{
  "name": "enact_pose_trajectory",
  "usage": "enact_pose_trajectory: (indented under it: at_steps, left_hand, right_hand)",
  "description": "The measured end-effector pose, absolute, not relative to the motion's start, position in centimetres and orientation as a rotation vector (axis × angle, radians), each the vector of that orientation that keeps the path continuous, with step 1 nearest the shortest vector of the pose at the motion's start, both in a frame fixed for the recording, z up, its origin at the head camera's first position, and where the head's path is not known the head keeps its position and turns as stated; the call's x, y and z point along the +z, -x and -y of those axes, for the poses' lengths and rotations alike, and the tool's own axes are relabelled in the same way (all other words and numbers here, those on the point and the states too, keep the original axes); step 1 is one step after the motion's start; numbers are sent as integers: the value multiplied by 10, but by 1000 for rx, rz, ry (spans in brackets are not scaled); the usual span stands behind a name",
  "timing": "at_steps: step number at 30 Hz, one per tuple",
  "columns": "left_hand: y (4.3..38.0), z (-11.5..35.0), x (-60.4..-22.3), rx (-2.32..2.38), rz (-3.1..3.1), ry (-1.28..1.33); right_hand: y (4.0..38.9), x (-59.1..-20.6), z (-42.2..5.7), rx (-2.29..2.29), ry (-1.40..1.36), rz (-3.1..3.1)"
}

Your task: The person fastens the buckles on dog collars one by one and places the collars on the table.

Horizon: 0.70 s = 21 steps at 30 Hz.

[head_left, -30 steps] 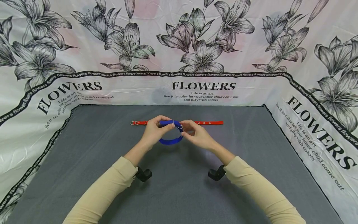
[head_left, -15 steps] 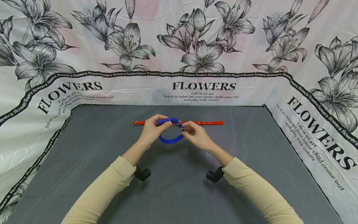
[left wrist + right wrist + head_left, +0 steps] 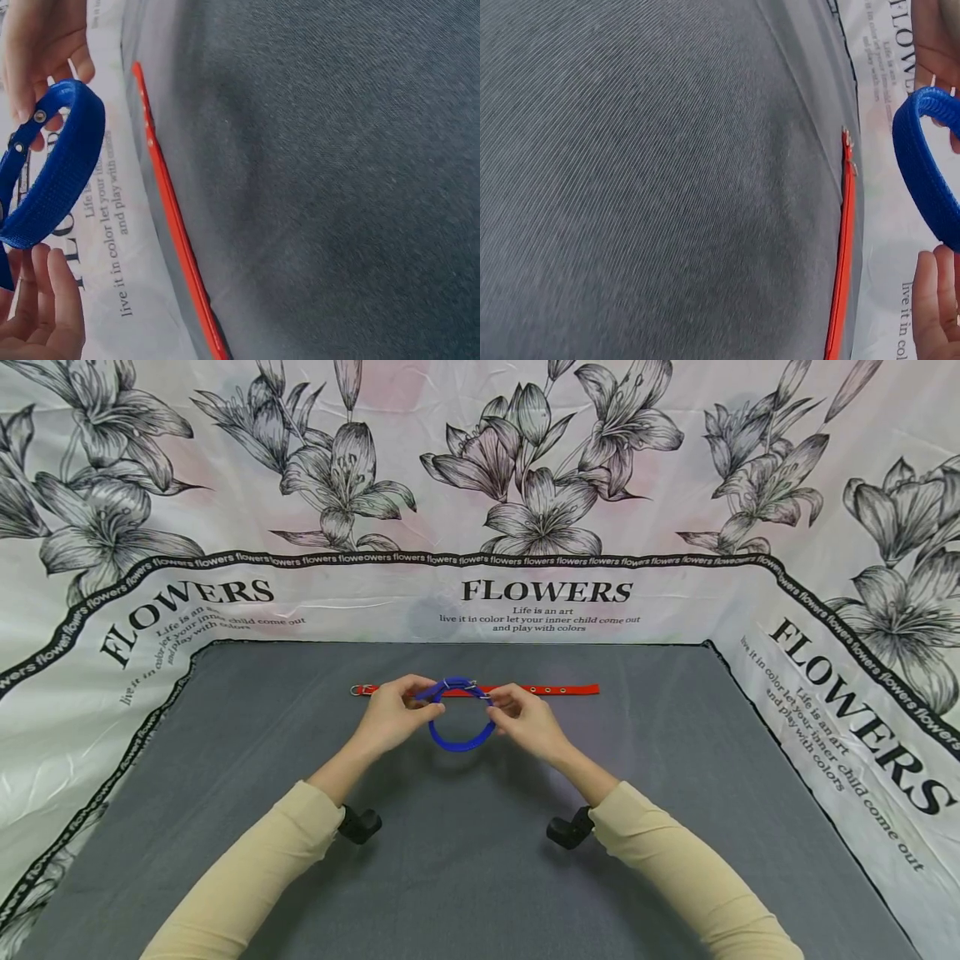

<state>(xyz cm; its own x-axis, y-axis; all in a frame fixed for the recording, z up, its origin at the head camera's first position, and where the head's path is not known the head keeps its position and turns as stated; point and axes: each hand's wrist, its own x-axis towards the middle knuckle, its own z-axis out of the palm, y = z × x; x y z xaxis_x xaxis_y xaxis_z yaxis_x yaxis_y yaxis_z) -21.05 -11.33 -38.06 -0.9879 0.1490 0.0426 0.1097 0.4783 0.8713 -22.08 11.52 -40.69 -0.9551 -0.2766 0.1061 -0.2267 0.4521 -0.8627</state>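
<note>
A blue collar (image 3: 462,745), bent into a ring with metal buckle hardware and eyelets along its upper part, is held up above the table. My left hand (image 3: 390,714) pinches the strap at the ring's left side, where a tail end reaches between thumb and fingers. On the opposite side my right hand (image 3: 528,722) grips the band near a metal fitting. Eyelets show on the blue collar (image 3: 71,176) in the left wrist view. Behind it a red collar (image 3: 562,690) lies stretched out flat, its buckle at the left and holes at the right; the hands partly hide it.
A grey cloth (image 3: 480,860) covers the table. White floral fabric (image 3: 547,602) with printed lettering rises behind and along both sides. Black wrist cameras (image 3: 360,827) hang beneath the forearms.
My left hand has drawn left and slightly down along the strap, and the blue ring looks rounder and more open. The right hand has barely moved; the red collar has stayed put.
</note>
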Motion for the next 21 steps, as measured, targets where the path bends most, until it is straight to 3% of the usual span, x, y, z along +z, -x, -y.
enact_pose_trajectory:
  at_steps: [21]
  left_hand:
    - [203,161,-402,1521,-2698,-53]
  right_hand:
    - [220,-422,-62,-1414,423,-2603]
